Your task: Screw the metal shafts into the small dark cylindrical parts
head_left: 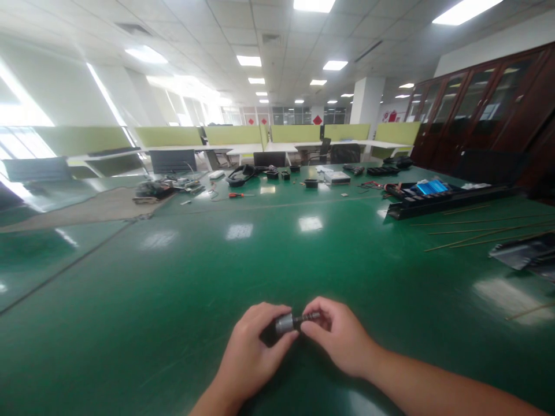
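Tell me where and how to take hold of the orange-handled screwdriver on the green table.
I'd grip the screwdriver by its thicker handle, probably from above, pinching front to back: it lies flat and sideways, with its thin shaft pointing right.

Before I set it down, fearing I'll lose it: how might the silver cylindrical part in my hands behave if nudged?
The silver cylindrical part will probably roll, given its rounded body. Its metallic sheen suggests stiffness and perhaps some heft. The glossy green tabletop may offer little grip.
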`<state>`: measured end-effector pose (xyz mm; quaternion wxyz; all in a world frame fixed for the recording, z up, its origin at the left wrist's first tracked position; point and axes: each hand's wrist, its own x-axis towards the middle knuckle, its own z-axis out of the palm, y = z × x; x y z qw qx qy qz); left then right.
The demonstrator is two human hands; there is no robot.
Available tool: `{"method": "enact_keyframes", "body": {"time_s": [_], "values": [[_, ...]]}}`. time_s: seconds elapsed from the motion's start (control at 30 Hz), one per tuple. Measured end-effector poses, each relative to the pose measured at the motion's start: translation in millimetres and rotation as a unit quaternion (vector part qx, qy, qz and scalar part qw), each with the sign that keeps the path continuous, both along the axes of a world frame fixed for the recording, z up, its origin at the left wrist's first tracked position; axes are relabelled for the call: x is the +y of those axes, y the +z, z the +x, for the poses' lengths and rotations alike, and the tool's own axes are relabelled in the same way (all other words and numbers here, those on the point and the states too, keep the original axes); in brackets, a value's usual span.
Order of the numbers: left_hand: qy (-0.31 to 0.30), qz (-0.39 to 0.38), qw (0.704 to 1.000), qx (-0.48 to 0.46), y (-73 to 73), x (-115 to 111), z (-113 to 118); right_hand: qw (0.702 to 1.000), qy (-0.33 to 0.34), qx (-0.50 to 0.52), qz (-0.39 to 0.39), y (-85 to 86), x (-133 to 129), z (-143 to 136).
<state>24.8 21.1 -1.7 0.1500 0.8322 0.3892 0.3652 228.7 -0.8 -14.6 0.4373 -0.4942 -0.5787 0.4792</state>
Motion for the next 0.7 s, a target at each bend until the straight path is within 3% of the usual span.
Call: {"method": "enact_keyframes", "body": {"time_s": [0.7], "values": [[0.0,0.011,1.0,0.006,-1.0,1.1,-1.5,1.0,0.0,0.005,0.005,-3.4,0.6,1.4]]}}
